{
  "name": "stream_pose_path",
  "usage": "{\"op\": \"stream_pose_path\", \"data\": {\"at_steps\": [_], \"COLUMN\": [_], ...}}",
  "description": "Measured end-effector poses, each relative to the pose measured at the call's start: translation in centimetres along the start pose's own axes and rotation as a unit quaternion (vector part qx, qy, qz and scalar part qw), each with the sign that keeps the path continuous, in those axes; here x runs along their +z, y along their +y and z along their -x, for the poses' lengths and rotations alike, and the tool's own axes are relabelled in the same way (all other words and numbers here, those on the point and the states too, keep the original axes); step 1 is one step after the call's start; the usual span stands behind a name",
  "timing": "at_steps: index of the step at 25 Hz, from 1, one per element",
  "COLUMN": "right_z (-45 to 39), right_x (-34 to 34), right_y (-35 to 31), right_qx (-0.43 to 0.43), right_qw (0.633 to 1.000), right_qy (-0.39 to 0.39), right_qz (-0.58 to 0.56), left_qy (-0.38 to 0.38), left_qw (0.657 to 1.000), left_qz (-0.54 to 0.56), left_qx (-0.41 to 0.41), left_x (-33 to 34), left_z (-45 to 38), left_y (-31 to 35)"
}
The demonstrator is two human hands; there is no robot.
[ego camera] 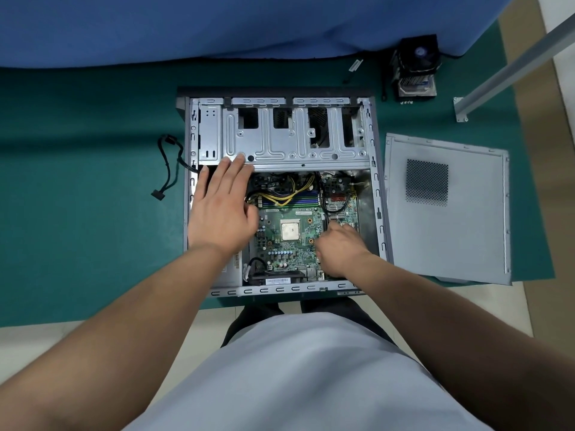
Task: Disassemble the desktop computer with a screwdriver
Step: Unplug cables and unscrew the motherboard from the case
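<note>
Head view: open computer case (pixel 378 194), green motherboard (pixel 289 247) bare; left hand (pixel 222 206) flat; right hand (pixel 339 247) curled, grip unclear.

The open computer case (pixel 280 194) lies on its side at the desk's (pixel 93 213) near edge, its motherboard (pixel 289 241) exposed. The left hand (pixel 221 209) rests flat, fingers straight, on the drive cage (pixel 295 141). The right hand (pixel 340 247) is curled over the motherboard's right part; what it holds is hidden. The side panel (pixel 448 209) lies just right of the case, and a cooler fan (pixel 417 66) sits near the far right corner.
</note>
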State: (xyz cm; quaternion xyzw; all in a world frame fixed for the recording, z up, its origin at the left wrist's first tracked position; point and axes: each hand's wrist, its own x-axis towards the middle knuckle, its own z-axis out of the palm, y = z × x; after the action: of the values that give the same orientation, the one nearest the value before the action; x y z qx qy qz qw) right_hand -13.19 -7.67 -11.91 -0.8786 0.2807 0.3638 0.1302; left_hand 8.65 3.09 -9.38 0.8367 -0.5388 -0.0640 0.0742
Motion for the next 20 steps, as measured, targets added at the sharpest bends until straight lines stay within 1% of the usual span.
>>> {"op": "stream_pose_path", "data": {"at_steps": [7,11,13,15,17,18,20], "right_z": [0.1,0.1,0.1,0.2,0.6,0.8,1.3], "right_x": [-0.3,-0.4,-0.4,-0.4,-0.3,-0.3,-0.4], "right_y": [-0.1,-1.1,-1.1,-0.5,0.0,0.1,0.1], "right_qx": [0.006,-0.038,-0.029,0.005,0.032,0.039,0.049], "right_qw": [1.0,0.999,0.999,0.996,0.985,0.973,0.932], "right_qy": [-0.019,0.023,0.03,0.009,-0.001,0.002,0.029], "right_qz": [-0.003,-0.008,-0.033,-0.089,-0.171,-0.229,-0.359], "left_qy": [-0.008,-0.009,-0.007,-0.005,-0.004,-0.003,-0.006], "left_qw": [1.0,1.0,1.0,1.0,1.0,1.0,1.0], "left_qz": [-0.001,0.0,0.002,0.01,0.016,0.016,0.014], "left_qx": [-0.003,0.0,0.0,0.001,0.001,0.001,0.003], "left_x": [-0.1,0.0,0.1,0.1,0.1,0.1,0.1], "left_z": [0.0,-0.2,0.0,-0.1,-0.1,-0.1,0.0], "left_y": [0.0,-0.1,-0.1,-0.1,-0.1,-0.1,-0.2]}}
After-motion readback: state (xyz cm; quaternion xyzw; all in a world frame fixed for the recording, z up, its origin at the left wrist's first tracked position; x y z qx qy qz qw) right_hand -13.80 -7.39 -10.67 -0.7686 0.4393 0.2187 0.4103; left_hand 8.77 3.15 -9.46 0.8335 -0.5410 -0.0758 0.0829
